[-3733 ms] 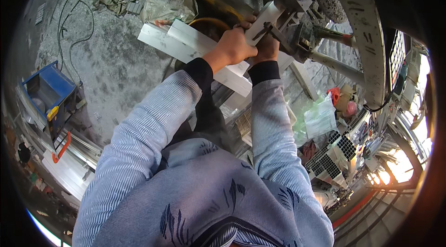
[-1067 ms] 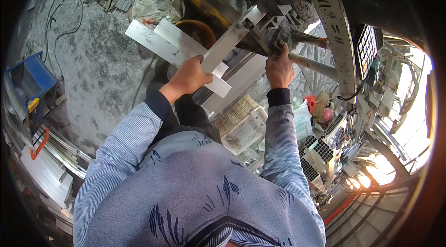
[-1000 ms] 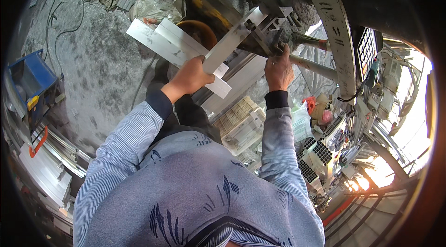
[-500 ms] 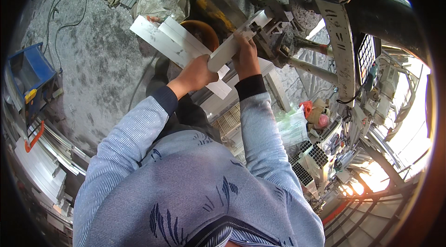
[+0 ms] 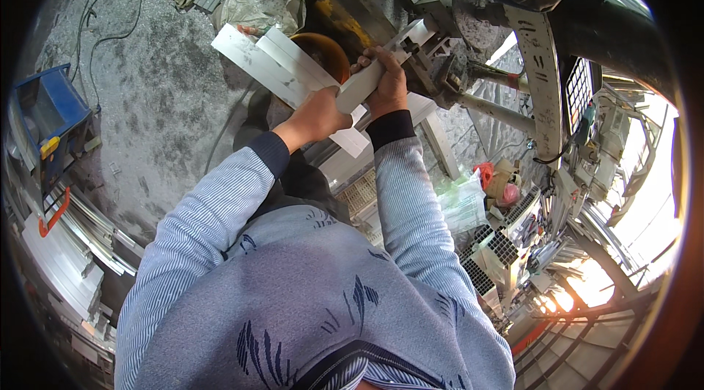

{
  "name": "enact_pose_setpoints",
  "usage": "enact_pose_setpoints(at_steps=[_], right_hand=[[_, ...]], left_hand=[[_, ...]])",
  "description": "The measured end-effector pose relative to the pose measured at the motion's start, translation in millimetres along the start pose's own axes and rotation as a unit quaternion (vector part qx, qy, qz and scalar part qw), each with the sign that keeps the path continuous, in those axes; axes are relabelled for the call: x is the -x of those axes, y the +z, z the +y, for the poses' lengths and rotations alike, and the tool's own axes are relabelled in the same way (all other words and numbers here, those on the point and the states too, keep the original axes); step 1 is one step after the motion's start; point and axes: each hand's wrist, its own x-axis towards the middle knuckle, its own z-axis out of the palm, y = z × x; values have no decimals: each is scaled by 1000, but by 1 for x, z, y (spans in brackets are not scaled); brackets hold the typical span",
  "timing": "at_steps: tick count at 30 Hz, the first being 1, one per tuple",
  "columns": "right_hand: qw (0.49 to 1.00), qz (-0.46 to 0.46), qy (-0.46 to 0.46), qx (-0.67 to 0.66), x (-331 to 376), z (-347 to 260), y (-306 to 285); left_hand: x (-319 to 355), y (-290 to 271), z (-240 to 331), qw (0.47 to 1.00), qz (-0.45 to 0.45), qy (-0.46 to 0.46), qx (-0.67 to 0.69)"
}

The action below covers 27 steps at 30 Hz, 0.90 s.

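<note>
Both my left hand (image 5: 319, 117) and right hand (image 5: 387, 85) grip the aluminium profile (image 5: 374, 71); loosening near the machine (image 5: 440, 67) could jam it.

right hand (image 5: 385, 85): off machine | onto aluminium profile (image 5: 374, 71) | beside left hand (image 5: 319, 115)

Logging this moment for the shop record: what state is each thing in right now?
Aluminium bar: gripped by both hands, fed into the machine.
Left hand: closed on bar's near end.
Right hand: closed on the bar.
Flat aluminium strips: lying loose.
Blue crate: open-topped.
</note>
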Motion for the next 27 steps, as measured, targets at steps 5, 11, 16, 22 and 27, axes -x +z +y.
enact_pose_setpoints(at_steps=[5,11,16,22,27], right_hand=[[1000,7,-12,-3,-1,1,1],[1000,6,7,-4,-1,0,-1],[1000,-2,-13,-14,-2,1,-1],[1000,5,-16,-12,1,0,2],[1000,-2,-2,3,-1,-4,2]], left_hand=[[1,-3,5,998,-23,-41,32],[3,-4,8,999,-24,-36,30],[2,-5,11,999,-11,-32,12],[3,-8,17,999,-18,-39,6],[1,-5,12,999,-13,-31,2]])
